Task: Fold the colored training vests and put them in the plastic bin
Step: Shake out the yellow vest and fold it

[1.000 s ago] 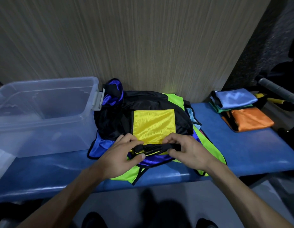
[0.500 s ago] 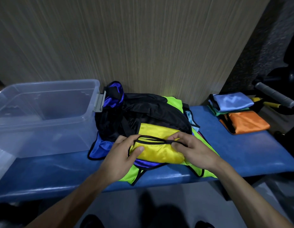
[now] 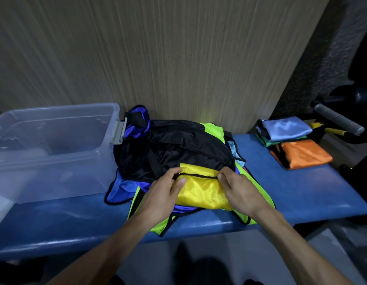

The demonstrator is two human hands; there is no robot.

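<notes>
1. Nearest the camera, two bare forearms reach forward over the front edge of the padded blue counter (image 3: 291,194), which carries everything else.
2. The left hand (image 3: 161,194) pinches the left end of the black-trimmed edge of a bright yellow mesh training vest (image 3: 201,190), thumb on top and fingers curled beneath.
3. The right hand (image 3: 240,190) pinches the right end of that same trim, so the edge runs taut between the two hands, likely to keep the fold square as it is laid over.
4. The yellow vest lies on top of a loose heap of unfolded vests: a lime-green one (image 3: 158,224) spilling toward the counter's front edge, a royal-blue one (image 3: 119,188) at the left, and a black one (image 3: 178,145) bunched behind. The heap seems to serve as the folding surface.
5. To the left, touching the heap, stands the clear plastic bin (image 3: 55,153) with a grey latch; it appears to hold no vests yet.
6. Farther right, well apart from the heap, folded vests sit in a small stack, light blue (image 3: 285,128) above, orange (image 3: 306,153) in front, probably waiting to go into the bin.
7. Behind all of it rises a wood-grain wall panel (image 3: 178,58).
</notes>
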